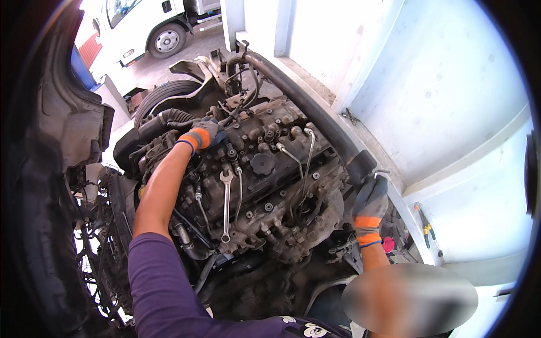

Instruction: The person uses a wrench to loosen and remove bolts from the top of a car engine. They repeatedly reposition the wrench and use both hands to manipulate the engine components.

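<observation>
I lean over a dirty truck engine [270, 169] with its metal fuel pipes [307, 149] exposed. My left hand [203, 132], in a grey glove with an orange cuff, reaches to the far left top of the engine, fingers curled near a bunch of black cables; what it holds is hidden. My right hand [371, 197], gloved the same way, grips the lower end of a thick black hose [315, 107] that runs along the white cab body. A silver combination wrench [226, 205] lies loose on the engine between my arms.
The white cab panel [439, 101] rises on the right, with screwdrivers [425, 228] and a pink object [388, 244] on its ledge. A tyre [163, 93] sits beyond the engine and a white truck [152, 22] stands on the pavement behind. Dark bodywork [51, 169] closes in the left.
</observation>
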`<state>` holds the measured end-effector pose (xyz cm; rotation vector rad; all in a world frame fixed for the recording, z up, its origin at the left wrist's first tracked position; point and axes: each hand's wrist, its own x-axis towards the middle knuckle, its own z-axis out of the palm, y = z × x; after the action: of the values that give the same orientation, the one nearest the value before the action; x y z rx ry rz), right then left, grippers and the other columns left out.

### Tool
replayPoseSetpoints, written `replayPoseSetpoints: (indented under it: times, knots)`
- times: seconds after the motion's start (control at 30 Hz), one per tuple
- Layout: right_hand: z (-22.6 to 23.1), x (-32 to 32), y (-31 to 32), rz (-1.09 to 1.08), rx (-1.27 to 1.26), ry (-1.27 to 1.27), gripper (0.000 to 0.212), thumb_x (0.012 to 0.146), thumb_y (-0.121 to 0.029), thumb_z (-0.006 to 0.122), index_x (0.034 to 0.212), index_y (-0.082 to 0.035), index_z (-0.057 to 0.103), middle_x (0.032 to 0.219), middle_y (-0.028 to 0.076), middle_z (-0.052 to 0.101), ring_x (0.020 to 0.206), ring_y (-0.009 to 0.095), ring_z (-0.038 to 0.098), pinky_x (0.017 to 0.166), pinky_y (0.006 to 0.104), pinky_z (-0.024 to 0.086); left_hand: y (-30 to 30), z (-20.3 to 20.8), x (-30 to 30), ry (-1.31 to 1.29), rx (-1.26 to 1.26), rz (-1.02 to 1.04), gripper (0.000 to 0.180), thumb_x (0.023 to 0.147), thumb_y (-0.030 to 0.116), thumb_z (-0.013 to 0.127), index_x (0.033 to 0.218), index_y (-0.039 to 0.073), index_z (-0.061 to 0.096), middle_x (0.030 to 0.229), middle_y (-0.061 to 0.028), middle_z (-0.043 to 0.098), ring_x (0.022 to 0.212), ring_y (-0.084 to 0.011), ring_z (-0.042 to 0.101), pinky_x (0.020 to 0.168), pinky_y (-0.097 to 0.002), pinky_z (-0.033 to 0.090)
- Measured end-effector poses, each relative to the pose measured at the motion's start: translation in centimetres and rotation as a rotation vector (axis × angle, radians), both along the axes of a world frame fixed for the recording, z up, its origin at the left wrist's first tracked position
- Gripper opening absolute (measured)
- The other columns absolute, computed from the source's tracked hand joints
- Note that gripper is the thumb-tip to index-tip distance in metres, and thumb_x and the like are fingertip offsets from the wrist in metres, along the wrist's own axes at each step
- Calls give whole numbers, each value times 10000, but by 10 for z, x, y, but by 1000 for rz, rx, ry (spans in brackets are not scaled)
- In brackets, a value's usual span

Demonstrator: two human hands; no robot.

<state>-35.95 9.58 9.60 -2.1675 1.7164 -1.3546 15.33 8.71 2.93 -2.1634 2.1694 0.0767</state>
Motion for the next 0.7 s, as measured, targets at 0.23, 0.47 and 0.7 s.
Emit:
replayPoseSetpoints:
  times: [0.23,0.47,0.7]
  knots:
    - [0,0,4,-4,-4,-8,201,1004,-176,511,1000,14,576,853,274,625,770,469,608,677,505,461,-12,11,3,258,70,18,492,973,485,490,1071,59,717,1094,-206,705,1034,-404,671,906,-466,519]
    - [4,8,7,29,18,-25,208,1012,-187,499,988,7,567,859,274,623,778,464,607,691,497,462,-7,-18,42,961,-321,527,684,959,598,522,1045,-58,696,934,-221,714,868,-268,655,821,-404,482]
    - [4,5,5,-7,33,4,201,997,-175,522,1000,13,591,895,277,641,812,475,623,693,520,473,2,5,40,677,-474,701,684,936,637,531,1062,-4,732,985,-241,731,957,-389,699,887,-441,497]
